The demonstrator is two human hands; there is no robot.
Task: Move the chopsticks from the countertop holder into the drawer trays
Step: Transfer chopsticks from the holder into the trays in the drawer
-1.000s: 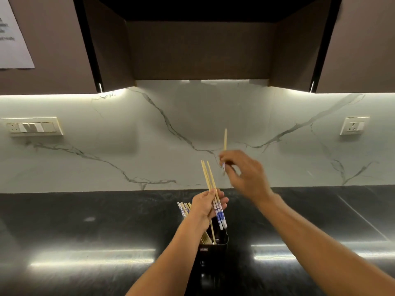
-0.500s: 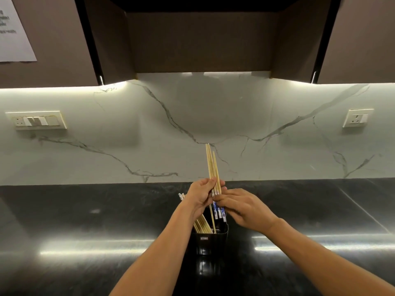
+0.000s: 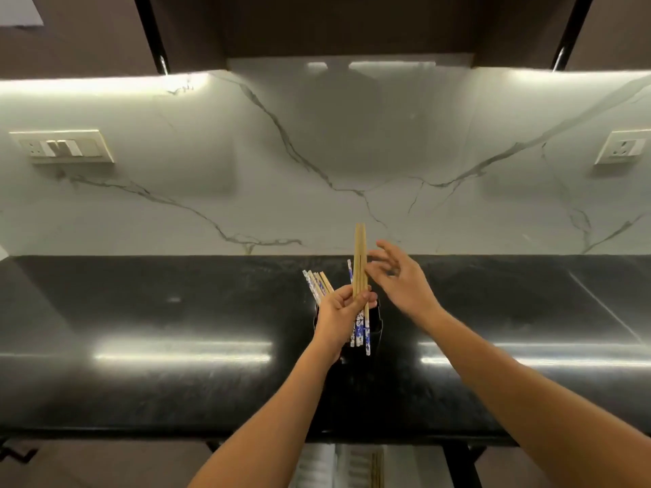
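My left hand [image 3: 343,313] is shut on a bundle of chopsticks [image 3: 360,262], wooden with blue-and-white patterned ends, held upright above the black holder [image 3: 375,324] on the countertop. More chopsticks [image 3: 317,283] lean out of the holder to the left, partly hidden by my left hand. My right hand [image 3: 400,280] hovers just right of the bundle's upper part, fingers apart and holding nothing. Below the counter edge, a drawer tray [image 3: 355,466] with chopsticks [image 3: 377,470] in it shows between my forearms.
The black glossy countertop [image 3: 176,346] runs left to right against a white marble backsplash [image 3: 317,153]. Wall sockets sit at left [image 3: 61,147] and right [image 3: 623,151]. Dark cabinets [image 3: 352,26] hang overhead.
My right hand brought a single chopstick to the bundle in my left hand, then let go and drew away up and to the right. The view has tilted down, showing the drawer.
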